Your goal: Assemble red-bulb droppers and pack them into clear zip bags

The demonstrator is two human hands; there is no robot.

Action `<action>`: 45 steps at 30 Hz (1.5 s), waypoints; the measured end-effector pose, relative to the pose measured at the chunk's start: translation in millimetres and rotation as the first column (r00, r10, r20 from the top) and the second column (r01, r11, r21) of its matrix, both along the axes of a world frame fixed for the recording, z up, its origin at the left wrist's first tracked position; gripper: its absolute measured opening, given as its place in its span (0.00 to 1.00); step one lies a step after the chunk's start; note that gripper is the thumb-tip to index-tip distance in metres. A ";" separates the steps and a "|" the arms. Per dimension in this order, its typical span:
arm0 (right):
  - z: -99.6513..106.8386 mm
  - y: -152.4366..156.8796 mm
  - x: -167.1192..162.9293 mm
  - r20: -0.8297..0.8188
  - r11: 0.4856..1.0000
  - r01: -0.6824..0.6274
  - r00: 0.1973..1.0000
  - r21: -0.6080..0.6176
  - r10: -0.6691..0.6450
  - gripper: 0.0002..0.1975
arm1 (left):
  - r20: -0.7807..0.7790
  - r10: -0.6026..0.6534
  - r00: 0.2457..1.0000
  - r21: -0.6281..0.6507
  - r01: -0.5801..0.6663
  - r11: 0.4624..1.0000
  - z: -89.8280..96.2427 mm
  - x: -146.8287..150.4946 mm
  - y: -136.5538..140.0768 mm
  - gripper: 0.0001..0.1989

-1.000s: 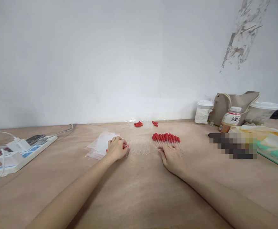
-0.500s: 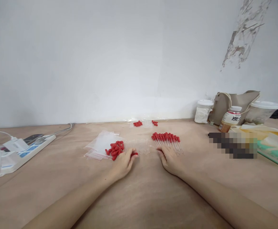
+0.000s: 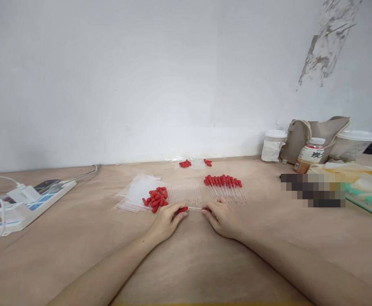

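Observation:
My left hand [image 3: 169, 220] is closed on a red rubber bulb [image 3: 183, 209], held near the table. Opposite it, my right hand [image 3: 219, 217] pinches a thin clear dropper tube [image 3: 194, 208], whose left end meets the bulb's mouth; whether it is inside I cannot tell. Just left of my left hand lies a pile of red bulbs [image 3: 155, 199]. Behind both hands is a row of bare clear tubes [image 3: 184, 193]. Beyond my right hand, several droppers with red bulbs fitted [image 3: 224, 182] lie side by side.
Clear zip bags [image 3: 136, 191] lie left of the bulb pile. Near the wall is a plastic bag with red bulbs [image 3: 194, 163]. A power strip [image 3: 50, 197] with chargers stands at the left. Cups, a drink bottle [image 3: 310, 155] and a beige bag [image 3: 296, 140] stand back right.
My right hand has moved left and nearer to me with the tube, which has come up to the red bulb. My left hand has shifted slightly nearer to me, still holding the bulb.

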State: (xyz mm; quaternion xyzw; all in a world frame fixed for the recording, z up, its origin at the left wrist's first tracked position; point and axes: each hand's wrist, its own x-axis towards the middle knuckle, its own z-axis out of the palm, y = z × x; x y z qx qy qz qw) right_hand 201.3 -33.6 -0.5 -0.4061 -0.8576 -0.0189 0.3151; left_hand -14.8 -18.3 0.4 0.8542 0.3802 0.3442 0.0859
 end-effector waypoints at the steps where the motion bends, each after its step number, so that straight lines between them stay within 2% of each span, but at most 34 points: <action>1: 0.1 0.0 -0.1 0.002 1.000 0.000 1.000 -0.009 0.000 0.10 | 0.004 -0.002 1.000 0.001 0.002 1.000 -0.2 0.1 -0.3 0.07; 8: 0.2 2.9 1.0 0.020 0.999 -0.026 0.999 -0.041 0.027 0.10 | 0.039 -0.048 0.998 -0.021 0.049 0.999 2.6 -0.7 -2.3 0.08; 15: 5.6 8.2 5.1 0.068 0.997 -0.070 0.995 -0.045 0.073 0.10 | -0.091 -0.173 0.981 -0.052 0.169 0.984 8.9 1.5 -6.9 0.11; 20: 2.2 4.5 1.3 0.062 1.000 -0.010 0.998 -0.003 0.010 0.11 | -0.095 -0.126 0.987 -0.048 0.122 0.991 6.0 1.2 -5.7 0.10; 25: 0.0 -0.7 -2.1 0.083 0.999 -0.021 0.996 0.025 0.019 0.11 | -0.125 -0.107 0.986 -0.024 0.105 0.994 2.4 -0.2 -5.8 0.10; 38: -4.3 -1.1 -15.6 0.056 0.992 0.047 0.998 -0.119 -0.040 0.14 | -0.162 -0.146 0.976 -0.018 0.145 0.989 6.6 1.7 -8.3 0.10; 40: -0.8 -1.9 -14.8 0.087 0.995 0.048 0.995 -0.093 -0.040 0.14 | -0.143 -0.145 0.979 -0.012 0.145 0.989 4.9 1.2 -6.7 0.10; 45: 11.4 -10.2 -10.6 0.232 0.998 0.017 0.972 0.066 -0.032 0.12 | -0.063 -0.134 0.989 0.023 0.136 0.991 -1.2 -1.6 -1.7 0.12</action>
